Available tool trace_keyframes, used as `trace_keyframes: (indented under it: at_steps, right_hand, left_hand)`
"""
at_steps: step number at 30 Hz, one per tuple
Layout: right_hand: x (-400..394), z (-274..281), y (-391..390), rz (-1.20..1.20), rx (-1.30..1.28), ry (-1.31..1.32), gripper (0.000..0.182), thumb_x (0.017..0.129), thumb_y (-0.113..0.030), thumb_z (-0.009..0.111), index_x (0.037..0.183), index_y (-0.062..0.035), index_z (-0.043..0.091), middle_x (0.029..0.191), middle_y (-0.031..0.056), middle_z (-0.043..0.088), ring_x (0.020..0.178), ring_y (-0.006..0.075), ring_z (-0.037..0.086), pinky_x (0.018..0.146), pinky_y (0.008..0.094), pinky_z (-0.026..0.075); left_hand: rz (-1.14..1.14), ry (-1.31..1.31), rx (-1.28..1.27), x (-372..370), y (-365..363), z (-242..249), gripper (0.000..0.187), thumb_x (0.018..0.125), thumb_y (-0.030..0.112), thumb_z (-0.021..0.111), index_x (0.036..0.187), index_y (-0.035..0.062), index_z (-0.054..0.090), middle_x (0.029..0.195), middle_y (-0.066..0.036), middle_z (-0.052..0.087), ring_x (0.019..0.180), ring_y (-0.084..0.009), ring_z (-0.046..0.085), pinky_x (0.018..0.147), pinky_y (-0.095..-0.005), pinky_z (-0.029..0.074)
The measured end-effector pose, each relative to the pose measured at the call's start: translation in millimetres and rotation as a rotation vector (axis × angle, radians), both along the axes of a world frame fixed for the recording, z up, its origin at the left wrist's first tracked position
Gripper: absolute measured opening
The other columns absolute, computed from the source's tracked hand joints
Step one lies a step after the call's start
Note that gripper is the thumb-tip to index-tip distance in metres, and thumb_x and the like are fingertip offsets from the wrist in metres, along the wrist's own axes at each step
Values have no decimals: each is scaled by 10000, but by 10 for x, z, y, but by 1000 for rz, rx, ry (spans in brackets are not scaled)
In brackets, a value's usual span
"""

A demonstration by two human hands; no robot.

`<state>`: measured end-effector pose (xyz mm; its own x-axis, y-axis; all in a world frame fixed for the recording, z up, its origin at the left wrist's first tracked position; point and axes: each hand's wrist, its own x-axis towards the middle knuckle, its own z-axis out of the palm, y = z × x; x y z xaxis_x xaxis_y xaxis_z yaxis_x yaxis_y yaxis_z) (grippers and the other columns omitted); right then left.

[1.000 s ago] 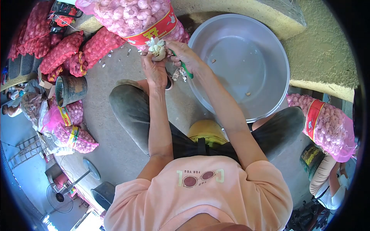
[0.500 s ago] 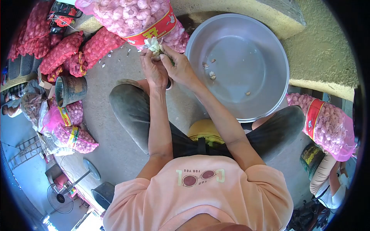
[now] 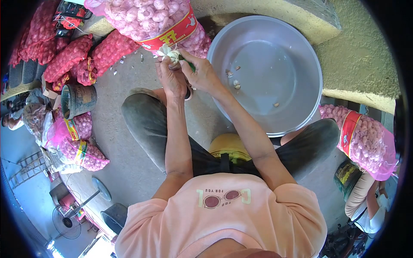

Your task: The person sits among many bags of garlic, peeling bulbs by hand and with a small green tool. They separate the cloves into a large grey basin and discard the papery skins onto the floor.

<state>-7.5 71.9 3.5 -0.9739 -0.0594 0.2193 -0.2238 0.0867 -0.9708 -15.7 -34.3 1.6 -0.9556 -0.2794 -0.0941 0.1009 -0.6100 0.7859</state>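
Observation:
My left hand [image 3: 173, 81] pinches a garlic bulb [image 3: 168, 52] whose pale papery skin is opened and flared at the top. Close against it on the right, my right hand [image 3: 201, 76] is closed, its thumb and forefinger at the side of the bulb. A strip of a green tool [image 3: 192, 67] shows between those fingers; the rest of it is hidden in the hand. Beside my right hand stands a wide grey basin [image 3: 266, 107], with several loose garlic cloves [image 3: 236, 84] on its bottom.
A full mesh sack of garlic [image 3: 146, 17] stands just beyond my hands. Red mesh sacks [image 3: 114, 49] and a dark bucket [image 3: 79, 101] are at left. Another garlic sack [image 3: 365, 142] and a seated person [image 3: 365, 202] are at right. A yellow stool [image 3: 228, 146] shows between my legs.
The garlic bulb has tipped slightly left and down, and its skin is spread wider. More of the green tool shows in my right hand.

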Motion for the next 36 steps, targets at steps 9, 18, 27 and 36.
trace_keyframes:
  at_steps: [9,18,27,36]
  right_hand:
    - [-21,-34,-2,6,-15,70,443,865,-234,524,1236,8,534,961,278,625,861,348,655,757,385,498]
    - [-24,-23,34,88,-39,1,466,863,-219,532,1271,3,503,1056,265,618,954,326,644,823,355,488]
    - [-32,-17,57,112,-38,-71,455,883,-211,516,1278,12,495,1018,241,647,827,215,671,751,318,503]
    - [-34,-13,28,65,-68,-40,415,879,-198,511,1249,-11,536,901,223,665,772,230,676,712,329,506]
  left_hand:
    - [41,34,-55,11,39,82,209,900,118,451,1099,54,464,1074,-103,564,1018,-189,554,916,-335,438]
    - [43,38,-21,-4,10,75,158,894,109,494,1045,71,469,1036,-84,567,953,-167,564,861,-317,458]
    - [21,48,-36,-5,3,78,124,891,91,495,1013,76,477,1039,-82,575,948,-166,572,847,-308,462]
    - [22,94,4,-7,20,82,94,885,44,516,950,93,469,1020,-77,574,928,-158,573,824,-288,465]
